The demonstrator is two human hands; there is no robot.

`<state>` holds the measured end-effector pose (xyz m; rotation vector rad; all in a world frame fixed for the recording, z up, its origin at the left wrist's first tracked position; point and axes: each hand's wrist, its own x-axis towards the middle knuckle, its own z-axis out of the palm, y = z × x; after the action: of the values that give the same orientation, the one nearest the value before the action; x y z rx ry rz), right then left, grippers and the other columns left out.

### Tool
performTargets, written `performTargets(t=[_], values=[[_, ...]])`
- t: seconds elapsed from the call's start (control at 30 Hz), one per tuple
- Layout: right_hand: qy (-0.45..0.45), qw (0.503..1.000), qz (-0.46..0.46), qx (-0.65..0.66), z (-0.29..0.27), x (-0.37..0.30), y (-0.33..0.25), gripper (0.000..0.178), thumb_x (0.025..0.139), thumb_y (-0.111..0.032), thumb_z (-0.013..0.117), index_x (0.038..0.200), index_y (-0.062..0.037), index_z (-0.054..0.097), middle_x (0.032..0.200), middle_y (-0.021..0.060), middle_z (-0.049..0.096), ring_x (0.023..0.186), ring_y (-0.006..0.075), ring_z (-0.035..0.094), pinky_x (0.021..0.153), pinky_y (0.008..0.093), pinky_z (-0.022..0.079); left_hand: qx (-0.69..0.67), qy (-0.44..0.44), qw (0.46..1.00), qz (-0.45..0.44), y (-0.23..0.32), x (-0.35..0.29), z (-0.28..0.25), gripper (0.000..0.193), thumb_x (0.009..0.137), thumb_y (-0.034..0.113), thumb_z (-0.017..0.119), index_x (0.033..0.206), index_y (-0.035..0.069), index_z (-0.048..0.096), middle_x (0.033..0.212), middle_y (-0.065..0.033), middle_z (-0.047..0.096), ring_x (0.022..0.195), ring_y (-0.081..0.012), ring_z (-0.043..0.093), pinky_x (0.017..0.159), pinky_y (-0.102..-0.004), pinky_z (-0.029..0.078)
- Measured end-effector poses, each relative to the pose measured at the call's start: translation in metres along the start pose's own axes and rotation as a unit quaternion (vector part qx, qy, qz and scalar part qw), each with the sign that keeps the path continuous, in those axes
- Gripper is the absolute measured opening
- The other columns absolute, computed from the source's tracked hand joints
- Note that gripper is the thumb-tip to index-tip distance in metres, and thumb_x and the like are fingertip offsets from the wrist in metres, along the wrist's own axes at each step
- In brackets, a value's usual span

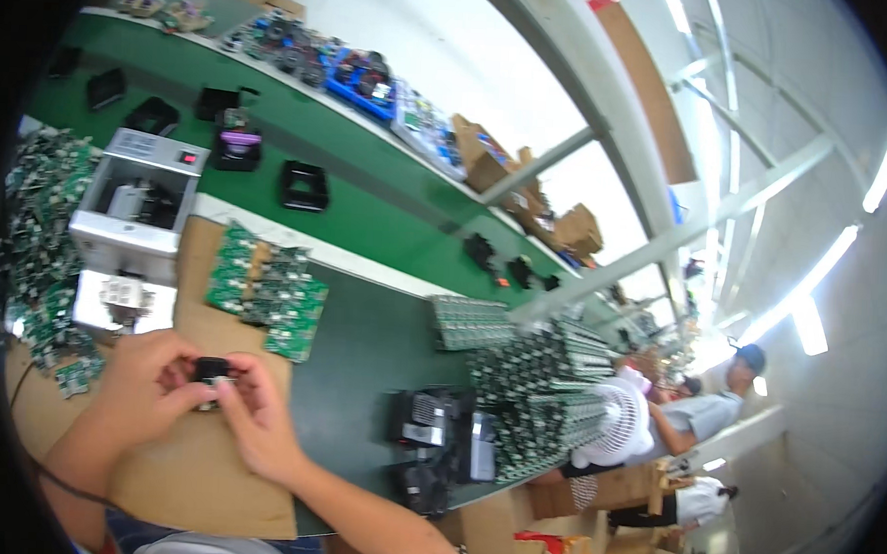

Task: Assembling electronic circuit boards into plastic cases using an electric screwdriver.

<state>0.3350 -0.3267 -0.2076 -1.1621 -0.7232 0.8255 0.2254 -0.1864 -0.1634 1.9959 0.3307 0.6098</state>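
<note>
My left hand (152,381) and my right hand (256,419) meet over a brown cardboard sheet (207,485). Between their fingertips they pinch a small black plastic piece (211,368), with a thumb of each hand pressed at its lower edge. Fingers cover part of it, so its exact kind does not show. Just beyond the hands lie green circuit board panels (298,315) on the cardboard. A grey-white benchtop machine (140,199) with a red display stands past my left hand.
Loose small circuit boards (40,230) are heaped at the left. Stacked board panels (548,381), black housings (437,435) and a white fan (615,423) stand to the right. Beyond runs a green conveyor belt (367,214) carrying black housings (304,185). A person (699,422) works at the far right.
</note>
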Motion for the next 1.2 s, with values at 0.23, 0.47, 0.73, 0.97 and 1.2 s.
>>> performTargets(t=[0.23, 0.47, 0.73, 0.97, 1.2], values=[[-0.047, 0.995, -0.012, 0.09, -0.012, 0.007, 0.012, 0.027, 0.097, -0.007, 0.049, 0.123, -0.005, 0.042, 0.116, 0.0031, 0.049, 0.108, 0.0099, 0.048, 0.093, 0.0247, 0.038, 0.026, 0.102, 0.994, 0.031, -0.026, -0.012, 0.023, 0.036, 0.061, 0.001, 0.074, 0.093, 0.002, 0.058, 0.086, -0.0071, 0.055, 0.067, -0.0135, 0.054, 0.058, -0.0247, 0.044], [-0.059, 0.997, 0.043, 0.031, -0.016, 0.005, -0.011, 0.033, 0.093, -0.007, 0.056, 0.124, -0.0057, 0.045, 0.111, 0.0072, 0.057, 0.101, 0.0148, 0.058, 0.086, 0.0294, 0.049, -0.007, 0.032, 0.999, 0.003, -0.006, -0.006, 0.006, 0.022, 0.071, 0.008, 0.077, 0.089, 0.001, 0.067, 0.074, -0.0044, 0.063, 0.063, -0.0121, 0.057, 0.057, -0.0252, 0.045], [-0.095, 0.994, -0.048, -0.033, -0.016, -0.001, -0.046, 0.028, 0.088, 0.0, 0.062, 0.114, 0.0023, 0.051, 0.105, 0.011, 0.06, 0.095, 0.0157, 0.061, 0.085, 0.0292, 0.052, -0.003, 0.013, 0.994, 0.105, 0.016, -0.008, -0.002, 0.017, 0.072, 0.008, 0.079, 0.08, 0.001, 0.066, 0.07, -0.0071, 0.063, 0.057, -0.0115, 0.06, 0.049, -0.0234, 0.045], [-0.069, 0.996, -0.007, 0.056, -0.001, -0.009, -0.038, 0.019, 0.088, 0.0, 0.06, 0.105, 0.0, 0.052, 0.105, 0.0093, 0.062, 0.094, 0.0137, 0.061, 0.083, 0.0293, 0.051, -0.068, -0.042, 0.997, 0.004, 0.011, -0.021, -0.011, 0.016, 0.076, 0.006, 0.076, 0.086, 0.0, 0.065, 0.077, -0.0084, 0.067, 0.062, -0.0097, 0.064, 0.052, -0.0222, 0.048], [-0.045, 0.943, 0.177, 0.28, -0.003, -0.004, -0.035, 0.023, 0.099, -0.026, 0.045, 0.113, -0.0072, 0.046, 0.11, 0.0186, 0.06, 0.102, 0.0342, 0.062, 0.086, 0.045, 0.052, 0.015, 0.486, 0.816, 0.311, 0.051, 0.016, -0.104, 0.03, 0.082, 0.026, 0.07, 0.089, 0.008, 0.046, 0.082, -0.0025, 0.044, 0.073, -0.0136, 0.043, 0.064, -0.0254, 0.037]])
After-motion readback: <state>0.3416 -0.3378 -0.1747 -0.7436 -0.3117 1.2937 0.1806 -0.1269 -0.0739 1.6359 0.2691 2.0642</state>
